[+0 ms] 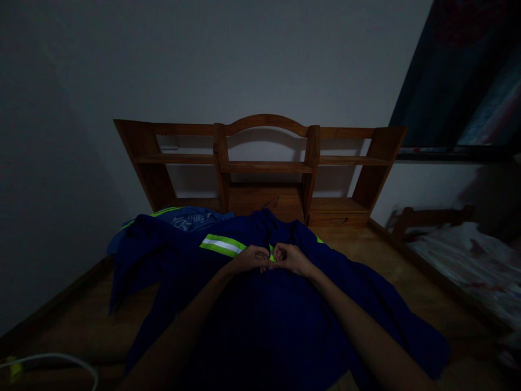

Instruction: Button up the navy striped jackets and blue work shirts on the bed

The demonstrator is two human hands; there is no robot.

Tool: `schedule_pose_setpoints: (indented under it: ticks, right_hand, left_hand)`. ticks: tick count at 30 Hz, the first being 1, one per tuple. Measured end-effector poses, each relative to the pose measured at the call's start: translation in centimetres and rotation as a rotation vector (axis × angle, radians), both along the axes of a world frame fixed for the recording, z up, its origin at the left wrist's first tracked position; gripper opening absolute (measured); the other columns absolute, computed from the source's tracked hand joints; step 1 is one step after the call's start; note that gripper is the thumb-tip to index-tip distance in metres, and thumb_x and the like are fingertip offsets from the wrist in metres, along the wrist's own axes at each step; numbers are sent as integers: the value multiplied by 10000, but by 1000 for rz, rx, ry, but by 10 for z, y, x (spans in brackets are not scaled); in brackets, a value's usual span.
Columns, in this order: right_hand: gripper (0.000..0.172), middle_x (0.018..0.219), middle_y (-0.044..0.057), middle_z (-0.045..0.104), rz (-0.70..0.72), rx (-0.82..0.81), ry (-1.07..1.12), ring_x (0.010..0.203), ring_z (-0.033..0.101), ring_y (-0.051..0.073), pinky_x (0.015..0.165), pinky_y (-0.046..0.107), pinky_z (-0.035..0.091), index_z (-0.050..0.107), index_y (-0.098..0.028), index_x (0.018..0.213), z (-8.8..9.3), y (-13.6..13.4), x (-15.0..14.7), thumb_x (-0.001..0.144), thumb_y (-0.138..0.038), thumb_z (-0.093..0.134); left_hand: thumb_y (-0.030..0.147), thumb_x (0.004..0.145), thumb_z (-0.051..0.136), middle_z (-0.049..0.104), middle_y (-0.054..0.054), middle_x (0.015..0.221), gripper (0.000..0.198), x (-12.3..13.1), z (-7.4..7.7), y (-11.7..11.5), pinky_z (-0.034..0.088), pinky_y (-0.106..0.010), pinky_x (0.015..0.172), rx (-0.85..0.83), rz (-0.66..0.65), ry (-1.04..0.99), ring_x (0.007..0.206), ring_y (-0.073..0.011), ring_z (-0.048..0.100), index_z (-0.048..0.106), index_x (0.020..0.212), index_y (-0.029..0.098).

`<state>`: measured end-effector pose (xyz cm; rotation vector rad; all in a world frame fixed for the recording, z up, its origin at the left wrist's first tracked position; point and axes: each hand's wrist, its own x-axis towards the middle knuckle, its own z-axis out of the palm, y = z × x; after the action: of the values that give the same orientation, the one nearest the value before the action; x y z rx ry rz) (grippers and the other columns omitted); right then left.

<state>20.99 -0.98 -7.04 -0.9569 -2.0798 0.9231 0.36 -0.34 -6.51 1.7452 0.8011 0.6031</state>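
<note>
A dark blue work jacket [260, 320] with yellow-green and silver reflective stripes lies spread on a wooden bed platform [378, 255]. My left hand [253, 258] and my right hand [290, 258] meet at the middle of the jacket, close to the end of a reflective stripe [222, 245]. Both hands have curled fingers pinching the blue cloth, knuckles almost touching. White printed lettering [191, 220] shows on the jacket's far left part.
A wooden headboard with open shelves [264, 165] stands against the grey wall. A white cable [61, 361] curves at the lower left. Another bed with pale bedding [472, 260] lies to the right, under a dark window [468, 81]. The room is dim.
</note>
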Motion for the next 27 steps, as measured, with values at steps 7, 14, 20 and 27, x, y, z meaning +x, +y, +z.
schedule_pose_setpoints:
  ticks: [7, 14, 20, 27]
  right_hand:
    - [421, 667, -37, 551, 18, -42, 33, 620, 513, 91, 566, 188, 394, 557, -164, 784, 4, 3, 3, 570, -460, 768]
    - [381, 660, -35, 533, 44, -139, 163, 597, 495, 79, 562, 192, 397, 560, -153, 850, 19, 1, 7, 632, -414, 733]
    - [304, 654, -37, 518, 21, -116, 194, 581, 487, 75, 554, 192, 390, 550, -154, 888, 16, 3, 6, 705, -366, 667]
    - [247, 927, 25, 574, -209, 229, 75, 757, 541, 132, 703, 267, 445, 526, -216, 1042, 59, -58, -10, 845, -364, 518]
  left_hand:
    - [398, 691, 668, 614, -15, 629, 304, 4, 7, -2, 434, -225, 558, -36, 19, -47, 542, -110, 571, 568, 765, 121]
    - [398, 704, 655, 558, 34, 525, 305, 5, -2, 9, 348, -187, 482, -68, 101, -156, 465, -92, 534, 514, 793, 143]
    - [463, 704, 640, 584, 30, 569, 367, 7, -7, 11, 407, -213, 498, -92, 112, -215, 471, -115, 574, 461, 816, 163]
    - [454, 731, 614, 493, 83, 481, 338, 8, -10, 20, 338, -181, 435, -42, 386, -229, 390, -83, 481, 475, 853, 172]
